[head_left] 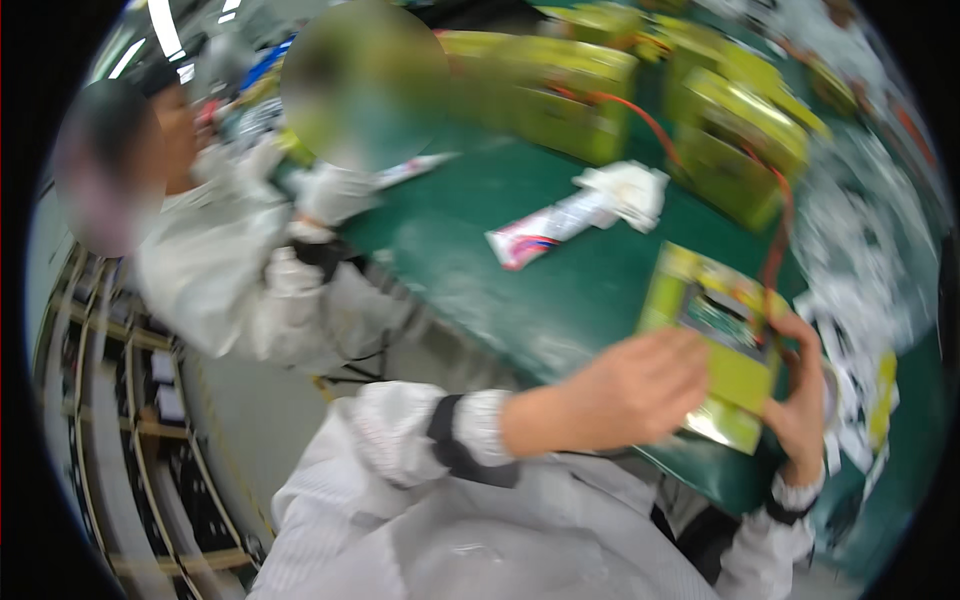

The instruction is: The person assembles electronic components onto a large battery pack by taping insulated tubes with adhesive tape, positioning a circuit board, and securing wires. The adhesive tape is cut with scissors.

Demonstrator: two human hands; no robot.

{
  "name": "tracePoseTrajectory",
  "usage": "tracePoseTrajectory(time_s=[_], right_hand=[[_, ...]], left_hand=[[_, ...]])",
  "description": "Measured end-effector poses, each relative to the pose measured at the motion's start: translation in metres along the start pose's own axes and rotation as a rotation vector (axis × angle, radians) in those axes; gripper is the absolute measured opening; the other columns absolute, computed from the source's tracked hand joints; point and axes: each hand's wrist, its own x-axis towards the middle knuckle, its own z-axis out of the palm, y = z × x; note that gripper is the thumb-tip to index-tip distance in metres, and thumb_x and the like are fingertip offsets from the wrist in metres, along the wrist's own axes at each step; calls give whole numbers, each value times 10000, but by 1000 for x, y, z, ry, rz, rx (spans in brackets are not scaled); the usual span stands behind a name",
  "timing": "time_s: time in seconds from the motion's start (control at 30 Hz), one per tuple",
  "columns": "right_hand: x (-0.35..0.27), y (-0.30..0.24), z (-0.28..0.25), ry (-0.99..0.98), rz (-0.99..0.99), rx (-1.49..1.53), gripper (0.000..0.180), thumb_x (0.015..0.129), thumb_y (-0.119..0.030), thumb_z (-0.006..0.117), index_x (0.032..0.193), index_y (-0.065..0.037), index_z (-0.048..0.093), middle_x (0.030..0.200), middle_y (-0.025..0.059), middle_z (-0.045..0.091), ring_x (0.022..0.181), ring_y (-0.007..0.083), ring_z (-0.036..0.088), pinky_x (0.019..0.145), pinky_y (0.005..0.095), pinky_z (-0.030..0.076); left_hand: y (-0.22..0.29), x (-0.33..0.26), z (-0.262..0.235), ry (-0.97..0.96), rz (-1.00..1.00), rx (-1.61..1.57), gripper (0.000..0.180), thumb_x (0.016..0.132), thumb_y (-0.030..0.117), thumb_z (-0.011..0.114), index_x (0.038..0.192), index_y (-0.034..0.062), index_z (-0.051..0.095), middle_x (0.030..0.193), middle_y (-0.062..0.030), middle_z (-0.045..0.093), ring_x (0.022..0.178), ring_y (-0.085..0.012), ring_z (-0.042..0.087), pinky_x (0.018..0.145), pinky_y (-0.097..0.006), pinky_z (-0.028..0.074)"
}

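A yellow-green wrapped battery pack sits at the near right side of the green table. Its top has a grey frame around a green circuit board, and a red wire runs from it toward the far packs. My right hand grips the pack's right side, thumb and fingers apart around its edge. My left hand is at the pack's left side beside the board, its fingers curled together. Blur and the hand itself hide whatever is between those fingers.
On the green table lies a white tube with a crumpled white tissue. More yellow-green packs stand behind. Clear plastic bags lie at the right. A co-worker in white works at the left, near shelving.
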Motion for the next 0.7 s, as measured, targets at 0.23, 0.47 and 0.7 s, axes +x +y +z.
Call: tracePoseTrajectory(time_s=[0.23,0.47,0.7], right_hand=[[2,-11,-11,-39,-3,-26,679,543,-117,726,1152,-80,428,1189,57,434,1115,206,423,877,322,358],[1,-15,-25,-206,-26,121,600,631,-128,684,1171,-73,428,1237,60,411,1119,187,411,866,312,350],[45,-33,-49,-146,-59,-34,289,767,-45,559,1056,-38,555,1156,81,497,964,155,505,756,244,395]], left_hand=[[-5,8,-2,-65,8,-4,250,650,66,563,877,-37,587,938,-150,594,882,-283,593,730,-350,502],[-4,6,-4,-76,-11,10,249,653,63,558,881,-33,588,938,-147,595,876,-280,594,719,-353,505],[-5,9,-3,-76,-18,-23,249,649,61,563,878,-33,587,930,-144,597,870,-276,595,702,-346,503]])
